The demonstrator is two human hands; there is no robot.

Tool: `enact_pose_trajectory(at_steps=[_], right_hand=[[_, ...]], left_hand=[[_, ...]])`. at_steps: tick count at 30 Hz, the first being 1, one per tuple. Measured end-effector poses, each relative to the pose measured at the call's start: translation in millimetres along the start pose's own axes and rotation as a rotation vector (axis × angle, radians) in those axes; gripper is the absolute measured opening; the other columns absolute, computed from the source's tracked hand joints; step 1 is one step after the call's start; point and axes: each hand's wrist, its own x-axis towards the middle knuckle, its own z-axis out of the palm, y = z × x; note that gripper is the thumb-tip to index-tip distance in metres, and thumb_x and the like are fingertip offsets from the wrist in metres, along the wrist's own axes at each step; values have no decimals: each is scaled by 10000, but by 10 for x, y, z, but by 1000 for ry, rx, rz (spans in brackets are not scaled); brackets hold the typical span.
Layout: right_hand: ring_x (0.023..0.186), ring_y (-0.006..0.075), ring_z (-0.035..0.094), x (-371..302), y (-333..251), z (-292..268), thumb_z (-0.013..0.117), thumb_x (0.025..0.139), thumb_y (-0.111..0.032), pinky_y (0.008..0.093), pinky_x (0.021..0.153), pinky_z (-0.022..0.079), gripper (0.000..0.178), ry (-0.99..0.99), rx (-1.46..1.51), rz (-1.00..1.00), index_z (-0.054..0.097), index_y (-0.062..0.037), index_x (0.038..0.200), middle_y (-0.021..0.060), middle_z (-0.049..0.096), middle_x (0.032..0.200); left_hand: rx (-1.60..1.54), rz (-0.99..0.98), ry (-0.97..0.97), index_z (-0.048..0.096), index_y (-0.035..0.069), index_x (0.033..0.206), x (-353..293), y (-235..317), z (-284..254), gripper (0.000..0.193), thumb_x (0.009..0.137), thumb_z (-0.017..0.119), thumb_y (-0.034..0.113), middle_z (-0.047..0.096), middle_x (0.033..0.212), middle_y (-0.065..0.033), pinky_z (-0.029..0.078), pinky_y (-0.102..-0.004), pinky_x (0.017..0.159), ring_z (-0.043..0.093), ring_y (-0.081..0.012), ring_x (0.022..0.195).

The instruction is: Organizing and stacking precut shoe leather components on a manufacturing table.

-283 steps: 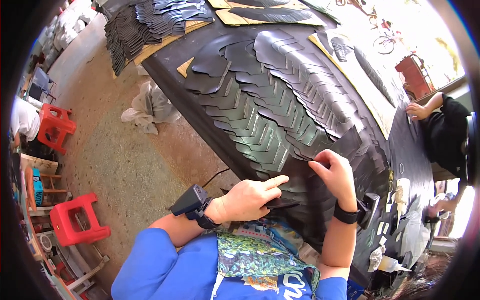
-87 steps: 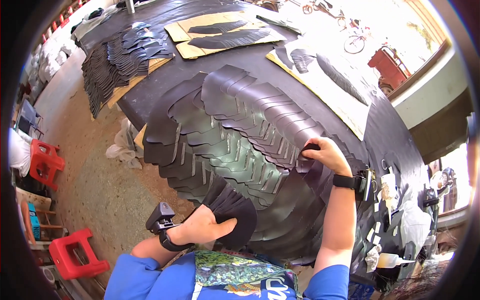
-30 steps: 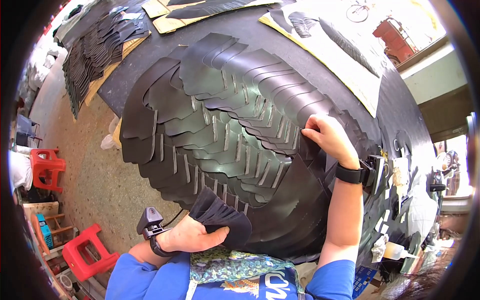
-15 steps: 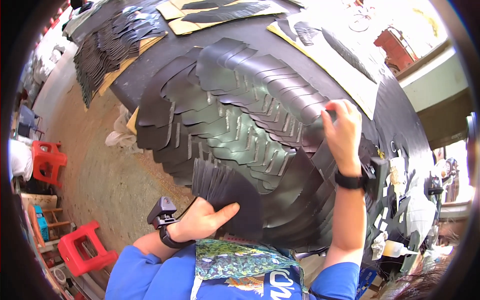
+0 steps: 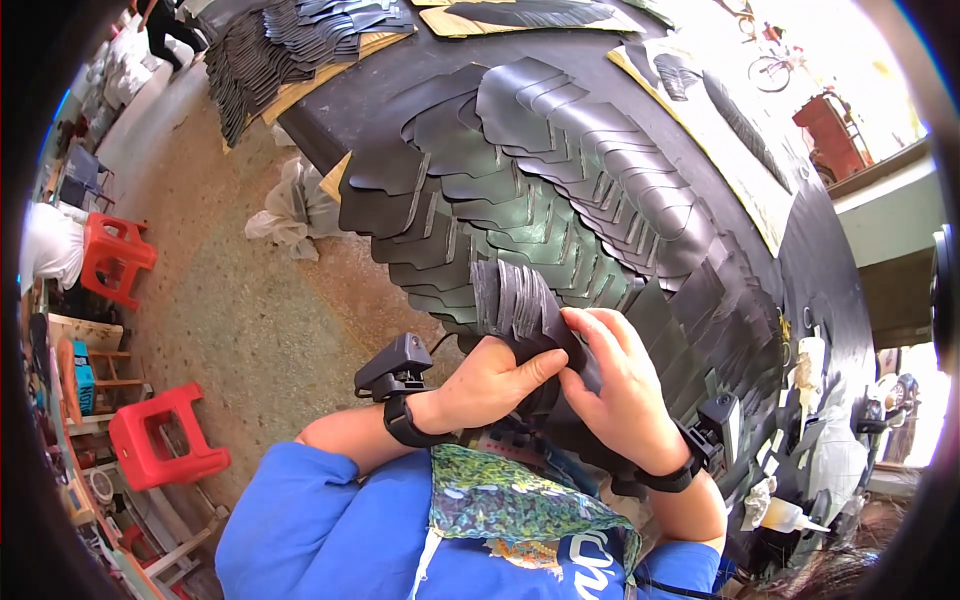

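A fanned stack of thin black cut pieces (image 5: 513, 300), like leather or a similar sheet, is gripped in my left hand (image 5: 490, 388), with the thumb lying across its top. My right hand (image 5: 618, 395) closes on the right edge of the same stack, fingers over it and thumb below. Whether it has singled out one piece is hidden. Just beyond both hands, overlapping rows of matching dark pieces (image 5: 500, 215) cover the table, many showing a pale, rough strip along one edge.
More pieces lie on cardboard (image 5: 290, 92) at far left and on a pale board (image 5: 745, 150) at far right. A squeeze bottle (image 5: 790, 516) rests among scraps at the right. Red stools (image 5: 165, 435) and a plastic bag (image 5: 295, 210) are on the floor at left. A person (image 5: 168, 35) stands far off.
My right hand has come back from the far right row to the stack in my left hand. That stack now sits higher, between both hands. The view has shifted.
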Motion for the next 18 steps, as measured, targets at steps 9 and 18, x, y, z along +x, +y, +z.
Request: enact_pose_trajectory(at_steps=[9, 18], right_hand=[[658, 284, 542, 308, 464, -531, 505, 660, 34, 334, 593, 450, 164, 512, -449, -172, 569, -9, 805, 123, 554, 708], [621, 99, 509, 449, 1514, -875, 602, 738, -136, 252, 585, 415, 176, 60, -1, 322, 575, 21, 815, 60, 555, 657]], left_hand=[[422, 77, -47, 563, -31, 901, -14, -109, -85, 236, 870, 493, 193, 603, 733, -149, 416, -336, 578, 485, -270, 594], [423, 18, -306, 486, 16, 1131, -7, 65, -237, 301, 842, 487, 98, 489, 1149, -142, 220, -367, 997, 409, -298, 1091]])
